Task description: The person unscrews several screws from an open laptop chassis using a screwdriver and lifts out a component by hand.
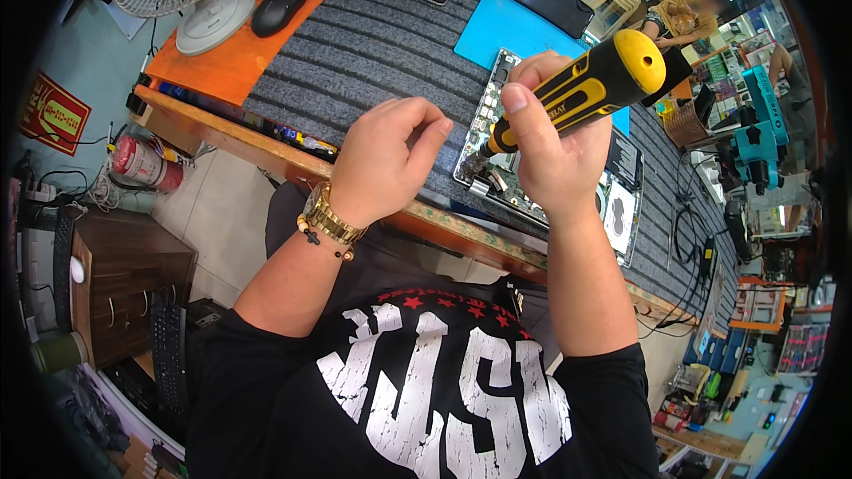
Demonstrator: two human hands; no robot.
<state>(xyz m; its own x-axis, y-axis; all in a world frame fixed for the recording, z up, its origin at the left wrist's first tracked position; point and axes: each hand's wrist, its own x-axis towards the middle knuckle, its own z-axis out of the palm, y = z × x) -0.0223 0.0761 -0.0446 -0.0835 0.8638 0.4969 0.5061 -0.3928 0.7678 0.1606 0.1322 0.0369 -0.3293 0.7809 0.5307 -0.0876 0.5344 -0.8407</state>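
Right hand (555, 155) grips the yellow-and-black screwdriver (581, 89), tip down on the opened laptop (621, 204) at the tabletop's (222, 62) near edge. Left hand (386, 160) hovers just beside the laptop, fingers loosely curled, holding nothing I can see.

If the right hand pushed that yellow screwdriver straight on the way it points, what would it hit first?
Most likely the opened laptop lying on the grey mat: the right hand aims the screwdriver down into its near corner, though depth is unclear.
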